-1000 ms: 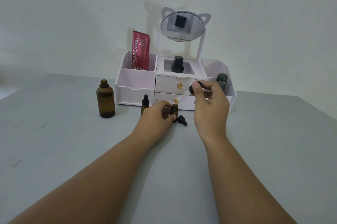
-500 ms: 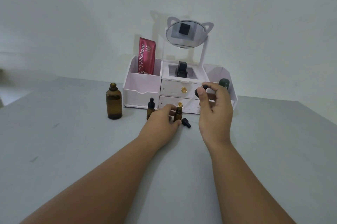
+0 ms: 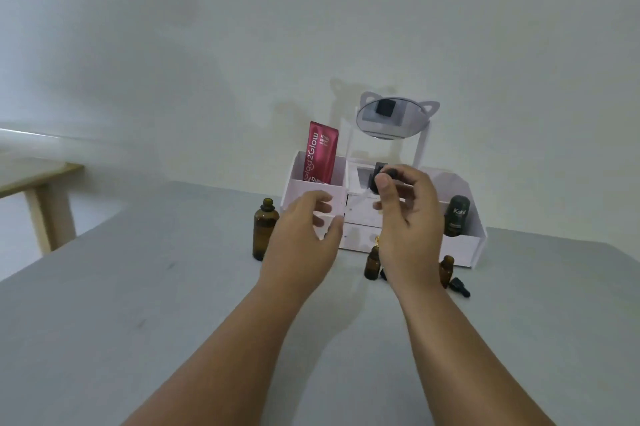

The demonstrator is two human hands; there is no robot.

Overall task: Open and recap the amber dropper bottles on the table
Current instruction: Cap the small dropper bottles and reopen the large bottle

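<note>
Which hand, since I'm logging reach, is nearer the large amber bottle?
Left. The left hand is just right of the large amber bottle; the right hand is farther right, pinching a dropper cap.

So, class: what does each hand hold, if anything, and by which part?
The right hand pinches a dropper by its black bulb; the left hand holds nothing.

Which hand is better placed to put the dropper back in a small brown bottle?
The right hand: it pinches the dropper cap and is close to the small amber bottle. The left hand is open and empty, probably better for steadying it.
</note>
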